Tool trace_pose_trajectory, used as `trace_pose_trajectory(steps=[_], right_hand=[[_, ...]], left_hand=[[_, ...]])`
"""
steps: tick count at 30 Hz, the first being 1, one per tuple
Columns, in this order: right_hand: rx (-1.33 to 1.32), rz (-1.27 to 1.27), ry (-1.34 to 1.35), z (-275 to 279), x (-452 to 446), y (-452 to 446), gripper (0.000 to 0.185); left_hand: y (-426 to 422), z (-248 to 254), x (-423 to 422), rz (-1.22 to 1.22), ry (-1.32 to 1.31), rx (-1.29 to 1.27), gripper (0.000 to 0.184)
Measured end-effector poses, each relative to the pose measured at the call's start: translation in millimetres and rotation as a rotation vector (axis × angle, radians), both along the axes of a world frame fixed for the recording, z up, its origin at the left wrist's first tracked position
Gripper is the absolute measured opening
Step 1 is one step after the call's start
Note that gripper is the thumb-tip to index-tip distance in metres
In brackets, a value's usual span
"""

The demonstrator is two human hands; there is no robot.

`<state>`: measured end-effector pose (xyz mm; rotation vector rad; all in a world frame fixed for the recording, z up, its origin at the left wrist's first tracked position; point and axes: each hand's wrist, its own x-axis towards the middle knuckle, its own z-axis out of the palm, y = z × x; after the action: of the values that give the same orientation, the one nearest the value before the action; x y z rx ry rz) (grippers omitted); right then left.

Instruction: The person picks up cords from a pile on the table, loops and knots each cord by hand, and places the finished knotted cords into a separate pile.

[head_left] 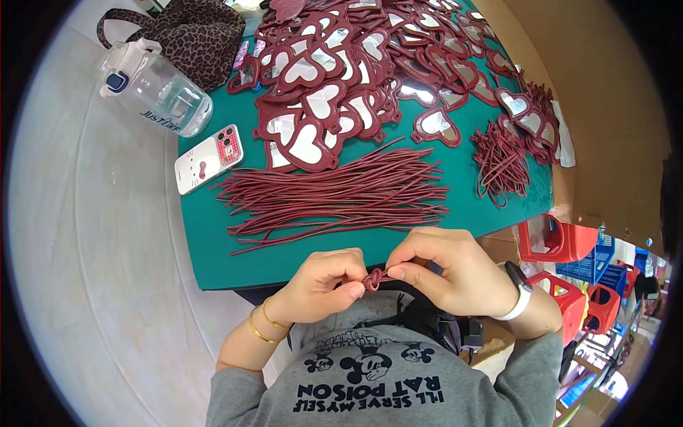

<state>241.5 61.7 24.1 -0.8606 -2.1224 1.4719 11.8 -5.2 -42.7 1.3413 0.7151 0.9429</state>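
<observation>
A dark red cord (373, 280) with a bulky knot in it is held between my two hands, just off the table's near edge. My left hand (329, 282) pinches one side of the knot between thumb and fingers. From the other side, my right hand (445, 270) grips the cord with thumb and forefinger. Right in front of my hands lies a wide bundle of straight dark red cords (334, 192). Farther right is a heap of short looped cords (500, 162). Most of the gripped cord's length is hidden by my fingers.
Many dark red heart-shaped mirrors (320, 99) are piled across the green table (213, 263). A phone (208, 160), a clear water bottle (160, 89) and a leopard-print bag (196, 39) are at the left. Red stools (558, 238) stand right of the table.
</observation>
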Motion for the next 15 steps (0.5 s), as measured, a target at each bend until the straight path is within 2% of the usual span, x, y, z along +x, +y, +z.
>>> trace_pose_trajectory(steps=[1, 5, 7, 10, 13, 15], right_hand=[[0.08, -0.034, 0.039, -0.9, -1.7, -2.3, 0.005], [0.117, -0.189, 0.027, 0.9, -5.8, -13.4, 0.006], [0.166, -0.188, 0.05, -1.4, -6.0, -13.0, 0.007], [0.26, -0.185, 0.094, -4.9, -6.1, -10.7, 0.01], [0.526, -0.025, 0.077, -4.5, -5.1, -1.1, 0.021], [0.589, -0.017, 0.058, -3.5, -4.3, -1.0, 0.023]], left_hand=[[-0.1, -0.3, 1.3, 0.029, -0.043, 0.01, 0.015], [-2.8, -1.0, 8.2, 0.116, -0.142, 0.03, 0.021], [-4.8, -1.4, 12.6, 0.141, -0.168, 0.029, 0.023], [-5.7, -0.9, 17.6, 0.195, -0.314, -0.112, 0.029], [-6.9, 3.6, 17.9, 0.184, -0.319, -0.174, 0.032], [-6.5, 4.4, 18.9, 0.177, -0.321, -0.202, 0.033]])
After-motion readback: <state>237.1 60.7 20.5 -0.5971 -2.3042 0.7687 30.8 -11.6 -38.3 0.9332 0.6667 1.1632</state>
